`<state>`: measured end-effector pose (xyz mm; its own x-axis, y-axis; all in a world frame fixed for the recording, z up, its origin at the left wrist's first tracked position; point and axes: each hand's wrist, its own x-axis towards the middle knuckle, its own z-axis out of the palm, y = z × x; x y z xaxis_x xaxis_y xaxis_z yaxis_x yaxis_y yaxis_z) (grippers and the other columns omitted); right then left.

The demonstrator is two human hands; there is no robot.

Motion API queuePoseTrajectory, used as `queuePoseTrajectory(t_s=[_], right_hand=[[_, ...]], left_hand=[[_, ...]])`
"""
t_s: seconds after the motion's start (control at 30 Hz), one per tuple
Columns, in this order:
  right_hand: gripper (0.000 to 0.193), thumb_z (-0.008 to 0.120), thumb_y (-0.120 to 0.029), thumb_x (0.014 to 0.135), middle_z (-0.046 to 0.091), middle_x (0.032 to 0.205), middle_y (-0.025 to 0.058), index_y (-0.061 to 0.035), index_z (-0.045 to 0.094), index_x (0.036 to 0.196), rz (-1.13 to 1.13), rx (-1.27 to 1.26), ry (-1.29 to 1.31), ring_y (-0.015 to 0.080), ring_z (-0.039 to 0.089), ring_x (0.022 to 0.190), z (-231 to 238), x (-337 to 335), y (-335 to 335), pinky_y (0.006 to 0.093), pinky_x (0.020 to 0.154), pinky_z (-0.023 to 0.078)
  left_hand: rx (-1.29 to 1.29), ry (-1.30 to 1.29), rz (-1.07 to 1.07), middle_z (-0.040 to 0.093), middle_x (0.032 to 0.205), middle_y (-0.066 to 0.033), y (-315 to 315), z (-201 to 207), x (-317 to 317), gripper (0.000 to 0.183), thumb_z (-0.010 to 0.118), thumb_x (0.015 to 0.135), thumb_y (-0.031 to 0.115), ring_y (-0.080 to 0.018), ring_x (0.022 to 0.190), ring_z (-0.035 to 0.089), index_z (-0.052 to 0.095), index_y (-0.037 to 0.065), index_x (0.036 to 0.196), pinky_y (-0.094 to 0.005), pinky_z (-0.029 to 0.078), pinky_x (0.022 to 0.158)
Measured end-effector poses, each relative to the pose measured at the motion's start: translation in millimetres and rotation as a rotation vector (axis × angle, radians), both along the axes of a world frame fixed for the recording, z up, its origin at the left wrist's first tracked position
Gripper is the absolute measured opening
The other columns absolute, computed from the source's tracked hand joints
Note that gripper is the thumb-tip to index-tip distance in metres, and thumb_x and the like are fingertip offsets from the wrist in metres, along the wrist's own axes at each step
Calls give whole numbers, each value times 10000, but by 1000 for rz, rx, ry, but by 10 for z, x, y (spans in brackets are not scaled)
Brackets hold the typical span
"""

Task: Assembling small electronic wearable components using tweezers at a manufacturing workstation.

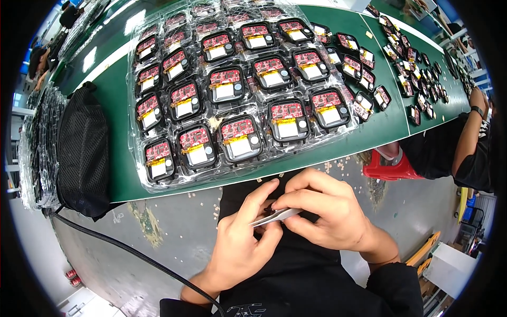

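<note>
My right hand [327, 214] is closed on a pair of silver metal tweezers [282, 215], pinched between thumb and fingers. Their pointed end reaches left, across the fingers of my left hand [245, 240]. The left hand is curled, palm inward, around a small dark thing that the fingers and the tweezers mostly hide. Both hands meet above my lap, just in front of the table's near edge. Beyond them lies a clear plastic tray [266, 161] with rows of black-framed square modules [240, 138], each showing a red circuit board, a yellow strip and a white block.
More modules lie loose on the green table [311, 153] to the right of the tray. A black mesh bag [84, 153] and stacked clear trays [39, 148] stand at the left. A black cable [132, 251] runs past my left forearm. A co-worker's arm [469, 140] rests at the far right.
</note>
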<state>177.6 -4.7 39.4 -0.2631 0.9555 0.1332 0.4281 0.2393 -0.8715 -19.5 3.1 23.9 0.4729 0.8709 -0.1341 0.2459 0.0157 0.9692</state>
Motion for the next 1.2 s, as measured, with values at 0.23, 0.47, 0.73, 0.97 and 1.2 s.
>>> queuePoseTrajectory(t_s=[0.23,0.47,0.73,0.97,1.2], right_hand=[[279,758,31,774,679,924,115,-24,710,1044,-127,-77,28,272,701,787,65,51,-72,342,676,572],[319,786,44,769,692,904,127,-18,709,1072,-175,-91,-52,287,703,778,103,31,-123,351,674,573],[336,786,57,755,702,937,136,-17,715,1075,-159,-138,24,295,712,795,86,-18,-189,348,673,576],[320,733,117,738,715,937,147,7,724,1039,-238,-38,48,270,728,782,-19,-74,-209,331,666,588],[283,683,174,726,726,914,152,44,742,970,-368,17,197,213,743,764,-145,-211,-236,282,687,605]], left_hand=[[-250,-187,104,731,968,-142,10,8,-15,389,565,982,-54,-153,831,742,574,-11,1369,-275,619,708],[-300,-265,179,706,970,-185,-26,-41,46,319,546,988,-57,-208,817,743,542,-99,1304,-315,642,722],[-211,-318,237,640,1009,-163,-69,-157,50,269,611,938,-102,-186,799,703,509,-71,1185,-287,625,671],[-119,-259,230,657,1039,-156,-75,-140,95,301,619,942,-104,-181,867,703,517,-75,1224,-286,617,721],[23,-204,194,668,1134,-150,-107,-128,115,326,630,939,-99,-191,961,736,577,-50,1257,-286,628,804]])
